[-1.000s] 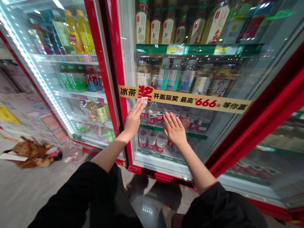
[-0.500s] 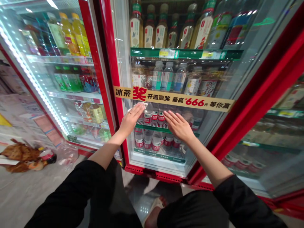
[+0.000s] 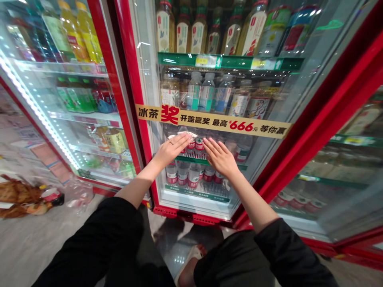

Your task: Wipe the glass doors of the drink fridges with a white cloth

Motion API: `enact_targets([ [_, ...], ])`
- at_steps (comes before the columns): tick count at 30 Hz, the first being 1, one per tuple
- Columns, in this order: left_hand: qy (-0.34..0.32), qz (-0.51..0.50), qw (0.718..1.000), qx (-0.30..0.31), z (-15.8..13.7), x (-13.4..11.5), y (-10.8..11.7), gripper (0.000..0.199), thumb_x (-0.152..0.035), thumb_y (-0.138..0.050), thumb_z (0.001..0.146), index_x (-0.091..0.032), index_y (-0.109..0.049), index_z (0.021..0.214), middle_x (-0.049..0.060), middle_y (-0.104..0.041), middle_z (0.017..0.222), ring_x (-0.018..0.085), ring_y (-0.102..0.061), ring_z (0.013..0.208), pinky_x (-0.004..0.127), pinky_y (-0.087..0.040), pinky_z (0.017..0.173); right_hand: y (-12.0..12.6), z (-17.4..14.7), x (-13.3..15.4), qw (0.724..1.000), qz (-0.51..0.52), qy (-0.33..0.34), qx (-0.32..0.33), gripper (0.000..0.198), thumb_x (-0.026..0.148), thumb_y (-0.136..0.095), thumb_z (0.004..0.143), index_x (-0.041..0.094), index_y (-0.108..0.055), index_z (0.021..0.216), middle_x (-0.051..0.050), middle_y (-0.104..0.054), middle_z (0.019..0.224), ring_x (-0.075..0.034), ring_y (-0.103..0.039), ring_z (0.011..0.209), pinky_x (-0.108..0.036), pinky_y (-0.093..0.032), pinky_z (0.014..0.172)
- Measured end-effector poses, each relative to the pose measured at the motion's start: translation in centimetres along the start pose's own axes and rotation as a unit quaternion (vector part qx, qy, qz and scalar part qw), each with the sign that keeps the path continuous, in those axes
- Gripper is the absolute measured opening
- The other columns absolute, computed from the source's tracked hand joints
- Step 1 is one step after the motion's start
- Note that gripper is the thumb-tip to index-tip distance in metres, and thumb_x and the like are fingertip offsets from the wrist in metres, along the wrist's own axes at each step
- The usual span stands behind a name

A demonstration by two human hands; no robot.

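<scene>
My left hand (image 3: 171,150) presses a white cloth (image 3: 189,134) to the glass door (image 3: 259,159) of a red-framed drinks fridge, fingers straight and together over it. Only the cloth's upper edge shows past the fingers. Beside it, my right hand (image 3: 220,158) lies flat on the same glass, its fingers stretched out and holding nothing. Just above both hands, a yellow banner strip (image 3: 206,120) with black and red lettering crosses the door. Behind the glass, water bottles with red labels (image 3: 193,175) stand on the lower shelves.
Another lit fridge (image 3: 98,119) stands on the left, and a further glass door (image 3: 338,187) on the right. On the floor at left lie a brown bag (image 3: 20,193) and clear plastic wrap (image 3: 78,195). A foot in a light shoe (image 3: 190,259) is below me.
My left hand and the cloth have slid right across the glass, closer to my right hand. The right hand stays flat at about the same spot on the door. The view has shifted slightly.
</scene>
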State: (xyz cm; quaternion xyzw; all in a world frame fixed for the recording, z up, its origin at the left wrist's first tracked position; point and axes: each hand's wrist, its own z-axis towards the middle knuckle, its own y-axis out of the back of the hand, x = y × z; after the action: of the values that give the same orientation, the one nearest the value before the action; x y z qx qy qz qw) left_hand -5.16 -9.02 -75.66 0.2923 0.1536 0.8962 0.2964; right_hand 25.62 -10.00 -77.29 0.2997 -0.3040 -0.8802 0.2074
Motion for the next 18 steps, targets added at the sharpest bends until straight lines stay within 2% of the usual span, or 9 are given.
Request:
enact_targets([
  [2, 0.042, 0.001, 0.999, -0.012, 0.9, -0.6, -0.2, 0.088, 0.006, -0.043, 0.108, -0.028, -0.015, 0.184, 0.008, -0.054, 0.174, 0.02, -0.047, 0.165, 0.04, -0.05, 0.136, 0.0, -0.3, -0.1, 1.0, -0.006, 0.001, -0.015, 0.067, 0.02, -0.046, 0.115, 0.022, -0.032, 0.181, -0.006, -0.047, 0.179, -0.02, -0.046, 0.167, -0.04, -0.039, 0.138],
  [5, 0.119, -0.011, 0.991, -0.054, 3.4, -3.0, -1.8, 0.089, 0.008, -0.031, 0.107, -0.028, -0.005, 0.184, 0.007, -0.048, 0.179, 0.021, -0.038, 0.17, 0.045, -0.047, 0.139, 0.0, -1.2, -0.8, 0.998, -0.026, -0.018, -0.051, 0.066, 0.019, -0.046, 0.115, 0.021, -0.033, 0.18, -0.007, -0.05, 0.177, -0.021, -0.048, 0.166, -0.04, -0.039, 0.137],
  [9, 0.085, -0.024, 0.995, -0.037, 5.1, -4.9, -3.5, 0.089, 0.006, -0.034, 0.107, -0.027, -0.001, 0.184, 0.006, -0.049, 0.178, 0.022, -0.04, 0.169, 0.044, -0.046, 0.14, 0.5, -2.8, -2.7, 0.998, -0.034, -0.033, -0.036, 0.067, 0.019, -0.046, 0.115, 0.024, -0.033, 0.18, -0.007, -0.05, 0.176, -0.022, -0.048, 0.166, -0.042, -0.038, 0.138],
  [15, 0.006, -0.019, 0.999, -0.033, 2.7, -2.5, -2.3, 0.087, 0.0, -0.05, 0.112, -0.03, -0.012, 0.184, 0.006, -0.059, 0.17, 0.019, -0.05, 0.163, 0.038, -0.05, 0.136, 0.3, -3.7, -4.3, 0.999, -0.038, -0.004, -0.016, 0.065, 0.02, -0.045, 0.115, 0.023, -0.036, 0.179, -0.006, -0.052, 0.175, -0.021, -0.051, 0.164, -0.04, -0.038, 0.138],
  [18, 0.035, -0.024, 0.998, -0.052, 2.8, -2.7, -1.9, 0.086, 0.003, -0.045, 0.111, -0.032, -0.013, 0.183, 0.005, -0.058, 0.171, 0.019, -0.047, 0.165, 0.039, -0.048, 0.137, -0.2, -3.7, -4.1, 0.999, -0.035, -0.008, -0.019, 0.067, 0.02, -0.045, 0.115, 0.023, -0.032, 0.181, -0.006, -0.051, 0.176, -0.021, -0.05, 0.165, -0.04, -0.036, 0.139],
])
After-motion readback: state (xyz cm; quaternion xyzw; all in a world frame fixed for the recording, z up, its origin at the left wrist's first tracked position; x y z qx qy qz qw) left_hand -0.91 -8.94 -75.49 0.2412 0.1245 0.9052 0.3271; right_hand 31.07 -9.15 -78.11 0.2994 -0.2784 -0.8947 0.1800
